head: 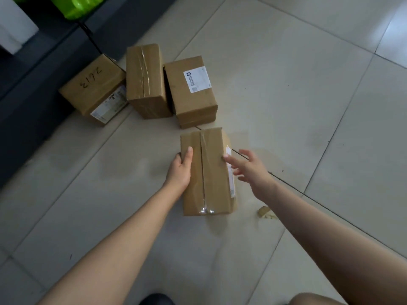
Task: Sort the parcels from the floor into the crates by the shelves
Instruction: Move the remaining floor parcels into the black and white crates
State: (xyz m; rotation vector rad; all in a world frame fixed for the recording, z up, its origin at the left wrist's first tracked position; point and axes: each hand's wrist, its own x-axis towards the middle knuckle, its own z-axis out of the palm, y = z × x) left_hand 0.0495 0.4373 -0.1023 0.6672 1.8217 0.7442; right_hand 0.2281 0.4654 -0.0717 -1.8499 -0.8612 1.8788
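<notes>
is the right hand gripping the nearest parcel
No, the right hand is open with fingers spread beside the parcel; only the left hand holds it.

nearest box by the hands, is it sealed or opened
Sealed. The nearest box has clear tape running down the centre seam of its top, and both flaps lie flat and closed.

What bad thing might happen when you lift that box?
Only the left hand grips the nearest box; the right hand is open beside it, so a lift now might tip or drop it. Its far end lies close to the labelled box, which it may bump. The cardboard scrap might slip underfoot.
</notes>
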